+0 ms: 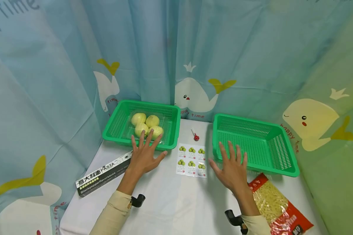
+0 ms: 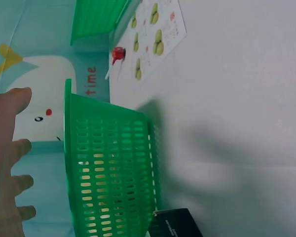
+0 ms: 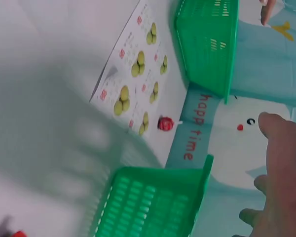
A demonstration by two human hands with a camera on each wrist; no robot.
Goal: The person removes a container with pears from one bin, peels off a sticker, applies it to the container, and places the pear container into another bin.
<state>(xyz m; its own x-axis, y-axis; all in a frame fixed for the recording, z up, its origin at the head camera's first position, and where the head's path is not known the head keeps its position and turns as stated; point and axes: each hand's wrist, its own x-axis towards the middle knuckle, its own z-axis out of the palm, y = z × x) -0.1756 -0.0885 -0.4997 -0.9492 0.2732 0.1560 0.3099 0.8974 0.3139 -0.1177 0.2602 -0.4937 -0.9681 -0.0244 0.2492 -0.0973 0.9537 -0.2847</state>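
Observation:
My left hand (image 1: 144,156) hovers with spread fingers at the near side of the left green basket (image 1: 111,132), holding nothing. Inside that basket sits a clear plastic tray with several pale yellow-green round fruits (image 1: 139,118). My right hand (image 1: 231,169), also spread and holding nothing, hangs by the near left corner of the right green basket (image 1: 282,160). Between the baskets lie a red-wrapped lollipop (image 1: 196,137) and a sheet of fruit-printed stickers (image 1: 191,160). In the left wrist view, the fingers (image 2: 19,148) stand apart from the basket wall.
A long black and white pasta sauce box (image 1: 106,173) lies slanted at the left, partly behind the left hand. At the right, a red and clear bag of pasta (image 1: 272,202) rests beside the right forearm. A blue curtain with whales (image 1: 194,94) hangs behind the white table.

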